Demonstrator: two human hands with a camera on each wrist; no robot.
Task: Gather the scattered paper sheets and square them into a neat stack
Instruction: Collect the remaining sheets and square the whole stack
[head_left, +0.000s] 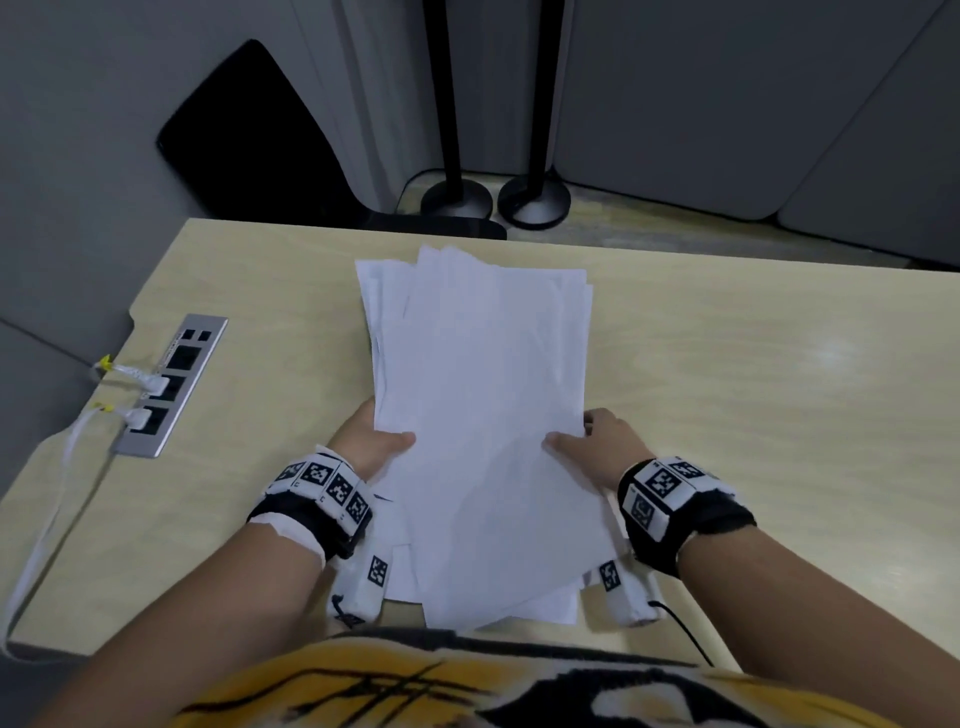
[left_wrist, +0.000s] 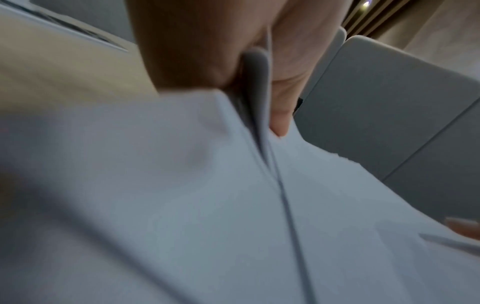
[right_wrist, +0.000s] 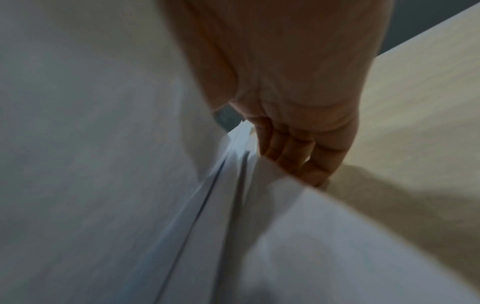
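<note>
A loose bundle of several white paper sheets (head_left: 483, 395) is held over the light wooden table (head_left: 753, 374), its edges fanned and uneven at the far and near ends. My left hand (head_left: 371, 439) grips the bundle's left edge, thumb on top, fingers hidden underneath. My right hand (head_left: 597, 444) grips the right edge the same way. In the left wrist view the paper sheets (left_wrist: 155, 205) fill the frame, pinched by my left hand (left_wrist: 246, 67). In the right wrist view my right hand (right_wrist: 280, 115) holds the paper sheets (right_wrist: 103, 164), fingers curled under the layered edges.
A metal socket strip (head_left: 166, 387) with white cables plugged in sits in the table's left side. Two black stand bases (head_left: 493, 200) and a black chair (head_left: 249, 130) stand beyond the far edge. Grey panels (head_left: 753, 104) close off the back.
</note>
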